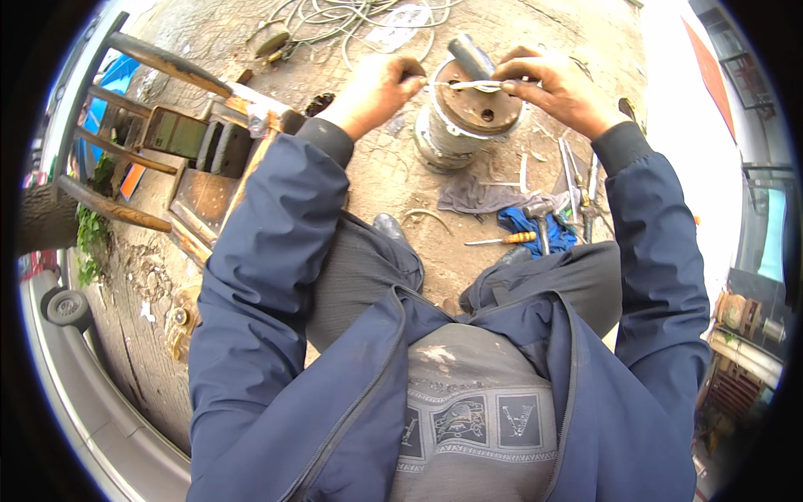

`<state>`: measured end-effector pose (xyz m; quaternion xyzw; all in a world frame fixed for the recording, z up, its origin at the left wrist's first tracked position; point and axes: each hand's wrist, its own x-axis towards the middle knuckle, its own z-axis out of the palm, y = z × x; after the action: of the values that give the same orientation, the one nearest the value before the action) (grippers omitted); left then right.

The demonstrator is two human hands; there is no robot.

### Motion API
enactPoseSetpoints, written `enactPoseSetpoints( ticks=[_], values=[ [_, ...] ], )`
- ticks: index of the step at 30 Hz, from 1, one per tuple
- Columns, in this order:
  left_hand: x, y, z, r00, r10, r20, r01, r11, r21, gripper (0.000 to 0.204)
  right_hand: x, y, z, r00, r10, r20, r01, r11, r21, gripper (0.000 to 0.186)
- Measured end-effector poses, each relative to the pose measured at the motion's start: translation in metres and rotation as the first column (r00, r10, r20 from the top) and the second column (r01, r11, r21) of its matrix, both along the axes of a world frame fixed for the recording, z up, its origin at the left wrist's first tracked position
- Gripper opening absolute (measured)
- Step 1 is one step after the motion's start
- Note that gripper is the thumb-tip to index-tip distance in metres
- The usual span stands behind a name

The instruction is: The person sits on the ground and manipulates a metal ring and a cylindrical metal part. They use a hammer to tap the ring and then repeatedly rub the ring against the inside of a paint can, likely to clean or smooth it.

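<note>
A grey metal cylinder [439, 142] stands upright on the ground in front of me, topped by a rusty round plate [473, 109] with holes. A dark metal tube [468, 54] projects above the plate. Pale wire or cord [473, 85] lies across the plate between my hands. My left hand [381, 88] pinches its thin left end just beside the plate. My right hand [556, 92] has its fingers closed on the thicker, bundled right part, at the plate's right side.
Tools [542, 230], a screwdriver [510, 239], a blue cloth [519, 222] and a grey rag [473, 194] lie right of my feet. Coiled cables [326, 33] lie beyond. A wooden chair frame [142, 159] with a green box [171, 134] is at left. A car [67, 335] edges the lower left.
</note>
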<state>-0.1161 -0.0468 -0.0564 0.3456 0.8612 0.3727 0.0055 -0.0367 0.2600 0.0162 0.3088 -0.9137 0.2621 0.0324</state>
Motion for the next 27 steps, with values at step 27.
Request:
enactPoseSetpoints(
  ticks=[27],
  values=[
    [-0.011, -0.008, -0.011, 0.896, -0.242, 0.372, 0.121, 0.94, 0.32, 0.019, -0.027, -0.073, -0.041, 0.969, -0.141, -0.201, 0.173, 0.973, 0.153, 0.022]
  ],
)
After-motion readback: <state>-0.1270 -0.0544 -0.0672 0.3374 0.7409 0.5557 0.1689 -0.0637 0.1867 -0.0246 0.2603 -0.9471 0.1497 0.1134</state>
